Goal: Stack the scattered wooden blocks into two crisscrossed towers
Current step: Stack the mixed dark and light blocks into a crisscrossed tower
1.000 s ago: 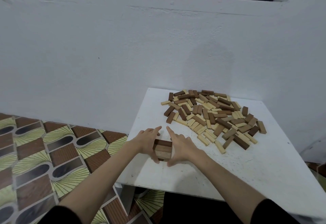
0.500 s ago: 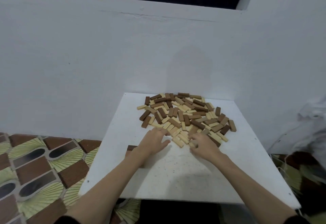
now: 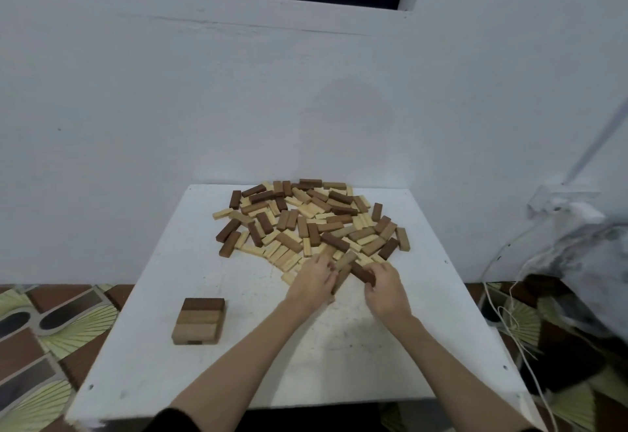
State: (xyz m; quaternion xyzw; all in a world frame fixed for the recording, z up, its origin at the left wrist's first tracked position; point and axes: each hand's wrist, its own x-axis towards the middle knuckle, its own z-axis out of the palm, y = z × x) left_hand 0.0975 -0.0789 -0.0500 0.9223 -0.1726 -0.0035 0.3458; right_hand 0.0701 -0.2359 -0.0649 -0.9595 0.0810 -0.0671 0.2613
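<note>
Both hands work at the near edge of the pile of wooden blocks (image 3: 307, 221), at 12 o'clock on the white surface (image 3: 238, 374). The left hand (image 3: 311, 283) has its grip curled on a light block (image 3: 341, 277), long axis running from 1 to 7 o'clock. The right hand (image 3: 385, 290) pinches a dark block (image 3: 363, 272), lying from 10 to 4 o'clock. The started tower (image 3: 199, 321) stands at 8 o'clock from the hands, well apart; the left hand is nearer to it.
</note>
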